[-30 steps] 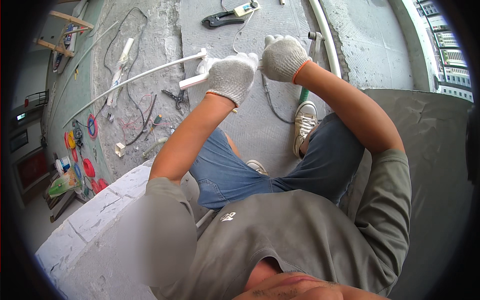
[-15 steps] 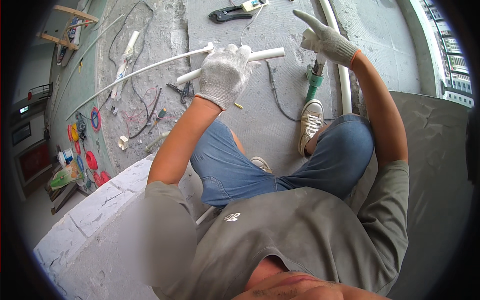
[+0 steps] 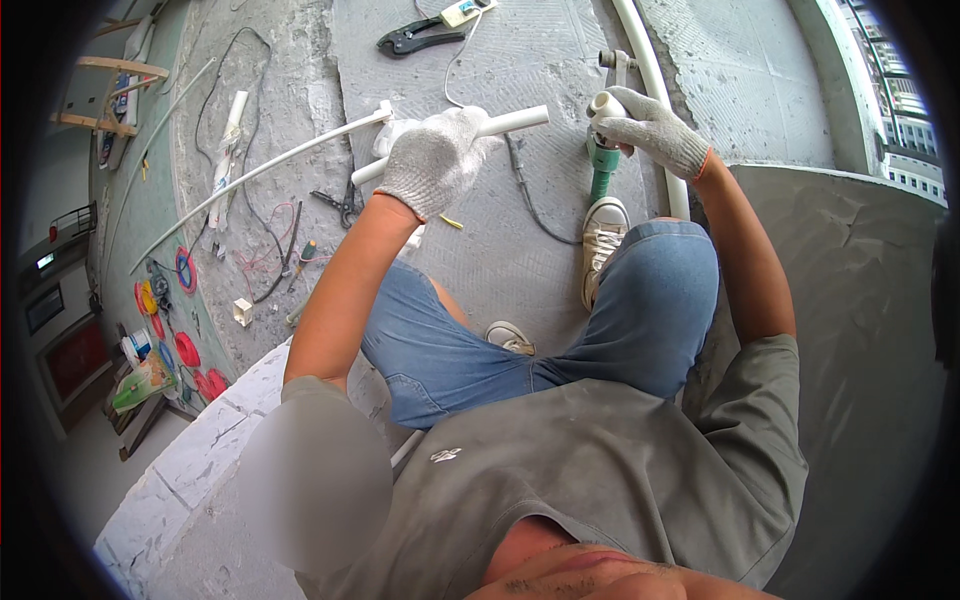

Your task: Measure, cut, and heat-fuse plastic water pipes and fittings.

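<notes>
Gripped in my gloved left hand [image 3: 432, 160] is a short white pipe [image 3: 520, 119], lying crosswise with its free end pointing right. My gloved right hand [image 3: 655, 135] has its fingers wrapped round a small white fitting [image 3: 606, 104], just above a green-handled tool [image 3: 602, 170] with a metal head and round dies [image 3: 620, 62]. Whether the fitting touches that metal head I cannot tell. The tool stands upright beside my shoe [image 3: 603, 240]. A long thin white pipe [image 3: 260, 170] ends in an elbow behind my left hand.
Black pipe cutters [image 3: 405, 42] lie beyond my hands. Left are wrapped pipes [image 3: 225, 170], loose cables, pliers [image 3: 330, 200], a white box [image 3: 242, 312] and coloured wire coils [image 3: 187, 350]. A thick white pipe [image 3: 650, 70] runs along the right, near a concrete ledge [image 3: 850, 80] and railing.
My hands have moved apart. My right hand went right, its forefinger outstretched midway, and has come down with fingers curled round the fitting. My left hand moved slightly left since half a second ago.
</notes>
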### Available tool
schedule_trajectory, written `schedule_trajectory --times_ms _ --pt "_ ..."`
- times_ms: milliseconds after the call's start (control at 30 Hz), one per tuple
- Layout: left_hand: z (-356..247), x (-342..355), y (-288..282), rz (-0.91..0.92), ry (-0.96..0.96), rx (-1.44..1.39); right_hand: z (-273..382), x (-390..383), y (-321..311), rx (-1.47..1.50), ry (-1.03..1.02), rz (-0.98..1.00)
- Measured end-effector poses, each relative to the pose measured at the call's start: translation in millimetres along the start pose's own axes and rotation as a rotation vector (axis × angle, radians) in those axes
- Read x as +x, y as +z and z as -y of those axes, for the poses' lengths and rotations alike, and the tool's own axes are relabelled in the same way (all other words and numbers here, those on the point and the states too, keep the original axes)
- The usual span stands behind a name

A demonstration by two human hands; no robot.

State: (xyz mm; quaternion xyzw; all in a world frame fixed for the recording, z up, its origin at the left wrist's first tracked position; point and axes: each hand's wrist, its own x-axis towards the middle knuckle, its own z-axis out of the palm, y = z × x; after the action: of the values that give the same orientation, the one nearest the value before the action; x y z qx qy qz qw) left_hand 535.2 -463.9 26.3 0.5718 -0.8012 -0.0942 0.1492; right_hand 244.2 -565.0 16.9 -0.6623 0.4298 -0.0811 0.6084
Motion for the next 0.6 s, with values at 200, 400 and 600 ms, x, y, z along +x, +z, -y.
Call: schedule_trajectory --times_ms 200,400,600 --pt "-10 36 17 0.149 -0.094 -0.02 -29 0 -21 -0.239 0.022 -0.118" --pt "-7 81 56 0.183 -0.076 -0.002 -55 7 -57 -0.272 -0.014 -0.151" --pt "2 111 73 0.254 -0.16 -0.013 -61 17 -72 -0.072 -0.18 -0.108"
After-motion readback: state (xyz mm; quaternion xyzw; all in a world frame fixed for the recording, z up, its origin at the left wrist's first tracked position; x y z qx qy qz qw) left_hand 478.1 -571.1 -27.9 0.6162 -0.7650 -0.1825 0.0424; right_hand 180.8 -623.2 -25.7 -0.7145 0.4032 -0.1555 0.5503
